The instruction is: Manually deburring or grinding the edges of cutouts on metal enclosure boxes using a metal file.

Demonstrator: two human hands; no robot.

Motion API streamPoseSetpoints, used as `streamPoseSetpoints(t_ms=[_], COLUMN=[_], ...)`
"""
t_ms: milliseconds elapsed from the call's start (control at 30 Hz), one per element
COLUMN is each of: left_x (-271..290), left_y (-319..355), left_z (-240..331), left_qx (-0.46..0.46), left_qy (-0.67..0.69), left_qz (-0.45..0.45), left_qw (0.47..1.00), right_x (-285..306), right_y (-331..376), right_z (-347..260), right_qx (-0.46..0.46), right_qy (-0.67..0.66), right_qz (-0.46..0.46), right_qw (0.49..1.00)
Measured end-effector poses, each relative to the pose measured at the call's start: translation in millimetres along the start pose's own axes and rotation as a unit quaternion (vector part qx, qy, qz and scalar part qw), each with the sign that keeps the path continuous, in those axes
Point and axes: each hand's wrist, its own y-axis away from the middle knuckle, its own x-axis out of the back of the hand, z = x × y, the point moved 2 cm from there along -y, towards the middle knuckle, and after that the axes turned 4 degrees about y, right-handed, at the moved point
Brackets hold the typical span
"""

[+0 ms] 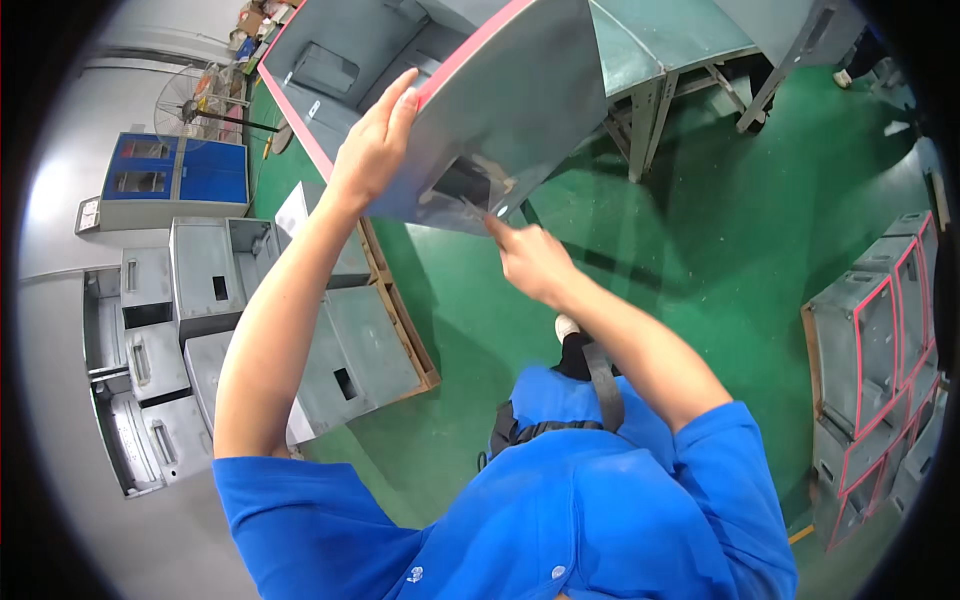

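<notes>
A grey sheet-metal cabinet box (pixel 530 95) with pink strips along its open rim is tilted in front of me at the top. My left hand (pixel 378 150) is closed over that pink-edged rim, fingers pointing up and away. At the near lower edge, my right hand (pixel 537 262) has its fingers curled, with the forefinger reaching to the panel beside a dark rectangular cutout (pixel 462 182). A thin sliver shows at that fingertip; whether it is a tool or a reflection is unclear. The box's far side and its support are hidden.
Grey metal boxes (pixel 365 340) sit on a wooden pallet (pixel 405 335) at left, with more stacked by the wall. Pink-edged boxes (pixel 850 340) stand at right. A green-topped workbench (pixel 670 35) is behind. A fan (pixel 190 105) and blue cabinet (pixel 212 170) stand far left.
</notes>
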Motion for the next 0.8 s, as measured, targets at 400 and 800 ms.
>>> streamPoseSetpoints(t_ms=[400,800], left_x=[-4.2,7.9], left_y=[-2.3,13.0], left_z=[3.9,6.9], left_qx=[-0.079,-0.006], left_qy=[-0.011,0.003], left_qz=[0.01,0.021], left_qw=[0.997,1.0], right_x=[-16.9,-19.5], right_y=[14.9,-2.9], right_z=[-25.7,-38.5], right_qx=[0.096,0.064], right_qy=[0.183,0.089], right_qz=[0.108,0.098], right_qw=[0.973,0.989])
